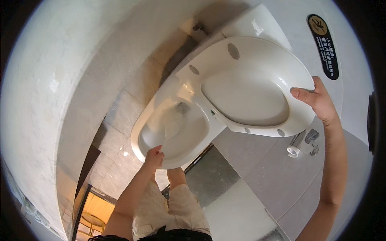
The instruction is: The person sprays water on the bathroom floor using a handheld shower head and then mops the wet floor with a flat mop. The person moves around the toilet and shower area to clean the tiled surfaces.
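My left hand point(154, 157) is closed at the front rim of a white ceramic toilet bowl point(195, 132). It grips the thin handle of what looks like a white toilet brush point(165, 140), blurred and pale against the bowl. The brush's far end is hard to make out near the dark drain opening point(182, 107). My right hand point(316, 98) holds the raised toilet seat point(265, 58) by its edge, thumb on the underside and fingers hidden behind. Grey bumpers dot that underside. Through the seat's opening shows the lid point(247, 99).
Behind the seat rises the white cistern point(261, 25). A toilet roll holder point(297, 144) is on the right wall, below a black slip-warning sign point(323, 46) with writing. A dark valve point(199, 27) sits low at the back. To the left runs a pale curved wall point(81, 90).
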`<state>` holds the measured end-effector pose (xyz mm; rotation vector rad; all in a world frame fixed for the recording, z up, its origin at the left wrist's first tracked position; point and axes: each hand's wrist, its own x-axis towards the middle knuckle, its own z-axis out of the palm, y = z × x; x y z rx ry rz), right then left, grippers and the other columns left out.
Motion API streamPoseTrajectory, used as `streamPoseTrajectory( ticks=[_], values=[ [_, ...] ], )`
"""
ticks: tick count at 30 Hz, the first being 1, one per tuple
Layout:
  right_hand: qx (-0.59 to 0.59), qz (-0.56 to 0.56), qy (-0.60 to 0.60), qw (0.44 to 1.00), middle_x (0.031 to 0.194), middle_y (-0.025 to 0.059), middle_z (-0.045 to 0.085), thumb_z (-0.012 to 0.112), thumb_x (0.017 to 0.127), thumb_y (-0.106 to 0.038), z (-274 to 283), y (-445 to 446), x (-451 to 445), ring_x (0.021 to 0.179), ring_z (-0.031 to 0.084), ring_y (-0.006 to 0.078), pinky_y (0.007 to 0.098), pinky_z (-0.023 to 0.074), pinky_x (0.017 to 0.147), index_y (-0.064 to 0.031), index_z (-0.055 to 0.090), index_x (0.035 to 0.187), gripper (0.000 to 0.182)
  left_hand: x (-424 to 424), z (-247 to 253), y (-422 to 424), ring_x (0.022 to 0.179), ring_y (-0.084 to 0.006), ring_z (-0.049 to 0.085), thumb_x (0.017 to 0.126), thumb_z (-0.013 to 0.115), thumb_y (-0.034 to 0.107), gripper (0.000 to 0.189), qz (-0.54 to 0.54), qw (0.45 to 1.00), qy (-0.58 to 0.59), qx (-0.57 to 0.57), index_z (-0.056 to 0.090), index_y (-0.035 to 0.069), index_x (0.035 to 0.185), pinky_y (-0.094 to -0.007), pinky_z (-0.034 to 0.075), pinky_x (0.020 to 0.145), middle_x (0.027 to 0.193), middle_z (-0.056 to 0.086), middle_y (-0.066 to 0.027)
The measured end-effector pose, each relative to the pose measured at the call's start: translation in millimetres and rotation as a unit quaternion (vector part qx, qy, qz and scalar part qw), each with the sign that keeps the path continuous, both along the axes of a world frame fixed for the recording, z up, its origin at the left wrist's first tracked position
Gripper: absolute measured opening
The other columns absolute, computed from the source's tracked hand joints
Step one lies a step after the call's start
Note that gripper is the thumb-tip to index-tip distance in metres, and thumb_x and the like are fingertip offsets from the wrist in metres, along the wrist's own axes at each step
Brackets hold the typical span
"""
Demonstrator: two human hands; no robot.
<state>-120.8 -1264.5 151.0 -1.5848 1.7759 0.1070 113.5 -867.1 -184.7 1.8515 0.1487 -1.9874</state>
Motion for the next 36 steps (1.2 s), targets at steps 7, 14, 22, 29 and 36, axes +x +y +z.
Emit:
streamPoseTrajectory(
  ticks=[7,14,22,29,36],
  values=[
    [-0.054,0.03,-0.017,0.998,0.09,0.0248,0.064,0.083,0.066,-0.036,-1,2,14,0.082,0.066,0.0273,0.0328,0.0523,0.076,0.0131,0.044,0.114,0.078,-52,-114,-86,0.07,-0.0306,0.062,0.084,0.053,0.009,0.028,-0.161,0.965,-0.142,-0.153,0.053,-0.001,0.11,-0.0398,0.05,0.055,0.088,0.061,-0.0187],
    [-0.064,0.097,-0.038,0.992,0.095,0.0199,0.066,0.078,0.066,-0.031,-8,6,-6,0.077,0.066,0.0213,0.03,0.0529,0.071,0.0067,0.057,0.115,0.066,-4,-12,1,0.077,-0.0354,0.063,0.087,0.051,0.014,0.022,-0.5,0.811,-0.239,-0.189,0.054,-0.001,0.104,-0.0436,0.052,0.063,0.087,0.062,-0.0175],
    [-0.464,0.232,0.132,0.845,0.139,0.0181,0.041,0.065,0.084,-0.017,-99,180,29,0.131,0.037,0.0331,0.0436,0.0392,0.101,-0.0085,0.044,0.135,0.055,-24,-33,-37,0.05,-0.0079,0.044,0.082,0.054,0.003,0.017,0.268,0.944,0.192,-0.004,0.055,0.006,0.099,-0.0218,0.029,0.034,0.077,0.055,-0.0046],
    [0.336,-0.443,-0.347,0.755,0.086,0.0114,0.061,0.058,0.085,-0.014,-242,407,125,0.06,0.058,0.018,0.0301,0.0466,0.051,-0.0034,0.05,0.106,0.025,2,99,81,0.088,-0.0215,0.06,0.087,0.056,0.012,0.043,-0.168,0.929,0.051,-0.326,0.042,0.001,0.126,-0.0292,0.05,0.072,0.103,0.056,-0.0111],
    [0.33,-0.425,-0.383,0.75,0.083,0.0089,0.059,0.054,0.085,-0.011,-265,458,95,0.051,0.046,0.0134,0.0286,0.0395,0.042,-0.0047,0.052,0.101,0.017,235,304,173,0.115,-0.042,0.048,0.074,0.064,0.0,0.04,-0.448,0.531,-0.465,-0.549,0.058,0.001,0.113,-0.0524,0.036,0.1,0.118,0.054,-0.023]
  ],
)
